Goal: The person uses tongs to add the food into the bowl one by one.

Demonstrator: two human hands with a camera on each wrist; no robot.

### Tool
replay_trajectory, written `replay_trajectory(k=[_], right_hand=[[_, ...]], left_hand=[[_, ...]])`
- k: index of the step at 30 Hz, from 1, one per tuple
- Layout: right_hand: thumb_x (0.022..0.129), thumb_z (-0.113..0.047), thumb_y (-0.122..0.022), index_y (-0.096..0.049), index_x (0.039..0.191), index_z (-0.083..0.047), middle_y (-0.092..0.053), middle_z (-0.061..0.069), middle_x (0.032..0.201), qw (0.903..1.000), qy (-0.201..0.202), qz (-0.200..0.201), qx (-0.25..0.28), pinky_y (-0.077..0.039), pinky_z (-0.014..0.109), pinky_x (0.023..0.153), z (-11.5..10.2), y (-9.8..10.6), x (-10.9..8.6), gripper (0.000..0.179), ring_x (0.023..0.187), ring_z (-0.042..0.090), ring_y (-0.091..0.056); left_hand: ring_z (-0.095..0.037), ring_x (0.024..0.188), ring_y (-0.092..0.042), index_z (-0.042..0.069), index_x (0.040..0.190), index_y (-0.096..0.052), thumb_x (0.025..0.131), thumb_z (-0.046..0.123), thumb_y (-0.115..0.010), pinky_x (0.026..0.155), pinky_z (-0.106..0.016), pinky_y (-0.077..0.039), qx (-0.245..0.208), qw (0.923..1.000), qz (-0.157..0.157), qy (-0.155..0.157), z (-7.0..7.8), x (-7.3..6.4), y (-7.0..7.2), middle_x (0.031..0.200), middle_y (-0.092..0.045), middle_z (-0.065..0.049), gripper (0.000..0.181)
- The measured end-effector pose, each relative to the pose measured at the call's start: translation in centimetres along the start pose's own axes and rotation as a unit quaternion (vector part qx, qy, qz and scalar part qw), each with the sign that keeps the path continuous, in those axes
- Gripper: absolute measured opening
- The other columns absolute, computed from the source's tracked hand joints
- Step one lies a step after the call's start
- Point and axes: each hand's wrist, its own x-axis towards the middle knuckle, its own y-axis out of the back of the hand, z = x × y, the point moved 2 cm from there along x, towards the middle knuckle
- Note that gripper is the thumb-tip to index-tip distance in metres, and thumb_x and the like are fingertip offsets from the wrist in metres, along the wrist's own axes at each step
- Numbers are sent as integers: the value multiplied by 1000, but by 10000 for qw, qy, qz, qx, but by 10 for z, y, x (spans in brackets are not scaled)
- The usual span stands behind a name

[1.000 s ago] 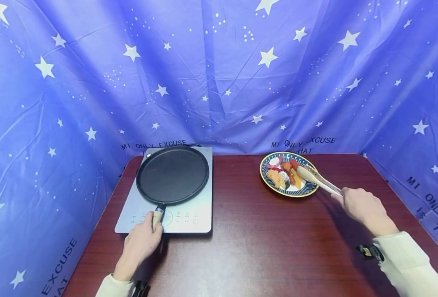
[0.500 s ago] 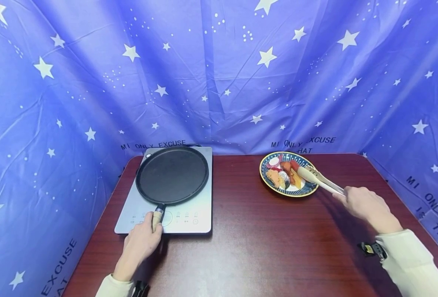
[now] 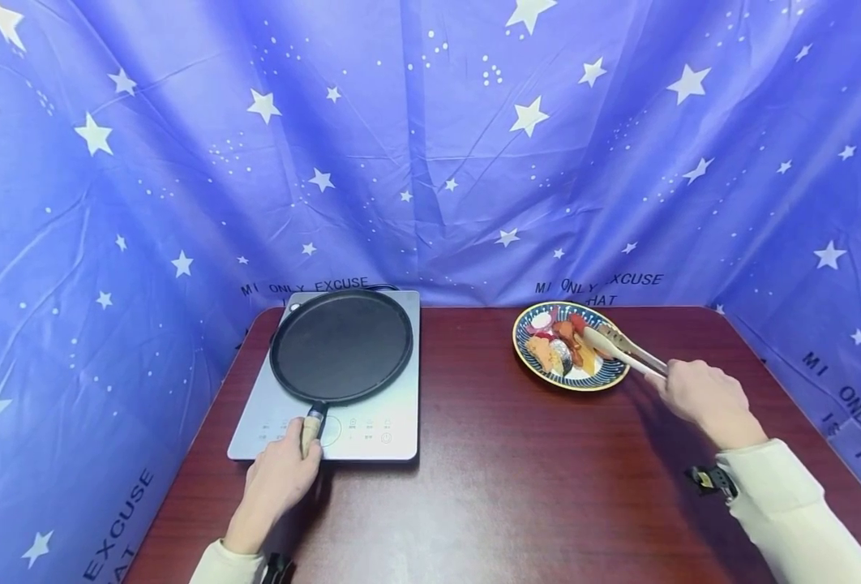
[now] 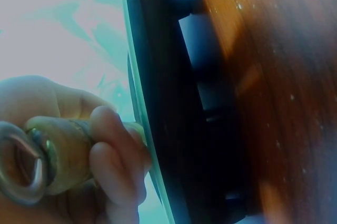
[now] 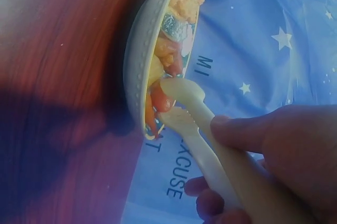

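My left hand (image 3: 282, 474) grips the wooden handle (image 3: 311, 432) of a flat round black frying pan (image 3: 341, 345); in the left wrist view the fingers curl round this handle, a metal ring at its end. Beneath the pan is a silver induction cooker (image 3: 394, 405). Over on the right, my right hand (image 3: 708, 401) holds a pair of tongs (image 3: 631, 357), thumb on one arm and fingers round the other. Their tips reach into a blue patterned plate (image 3: 524, 357) of mixed food. In the right wrist view, a round reddish piece of food (image 5: 162, 101) shows between the tips.
Several food pieces, among them an orange-yellow one (image 3: 540, 350) and a silvery, dark-edged one (image 3: 561, 354), share the plate. A dark red wooden table (image 3: 474, 470) lies under everything. Blue star-printed curtains (image 3: 467, 146) enclose it at the back and sides.
My right hand shifted slightly right, then back left with the tongs. The tong tips have drawn a little away from the red piece on the plate. The left hand keeps its grip.
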Motion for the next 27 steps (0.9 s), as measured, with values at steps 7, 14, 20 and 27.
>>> replay_trajectory(k=[7, 14, 20, 27], right_hand=[[93, -42, -49, -54, 67, -1, -55, 24, 65, 9999, 13, 77, -108, -40, 55, 47, -9, -4, 12, 49, 58, 45, -55], [93, -40, -48, -54, 67, -1, -55, 22, 65, 9999, 29, -85, -139, -41, 53, 47, -12, -5, 26, 47, 57, 43, -55], [92, -38, -49, -56, 69, -1, -56, 22, 66, 9994, 54, -270, -189, -40, 52, 47, -8, 0, 33, 44, 58, 43, -56], [91, -35, -53, -57, 74, 0, -57, 25, 71, 9991, 150, -332, -219, -42, 55, 50, -4, -3, 39, 39, 64, 45, -57]], left_hand=[[-28, 59, -54, 6, 121, -48, 90, 26, -50, 49, -44, -38, -22, 10000, -5, -13, 1, 0, 2, 69, -55, -11, 38], [-28, 59, -54, 6, 121, -48, 89, 26, -50, 49, -43, -38, 9, 10000, 19, 3, 1, -1, 0, 67, -54, -10, 38], [-28, 58, -54, 5, 122, -47, 90, 26, -50, 49, -44, -38, 26, 10000, 15, -36, 1, -1, 1, 67, -53, -10, 39], [-28, 60, -55, 5, 123, -48, 89, 26, -51, 49, -43, -39, 45, 10000, 11, -26, 1, 0, 0, 69, -55, -11, 40]])
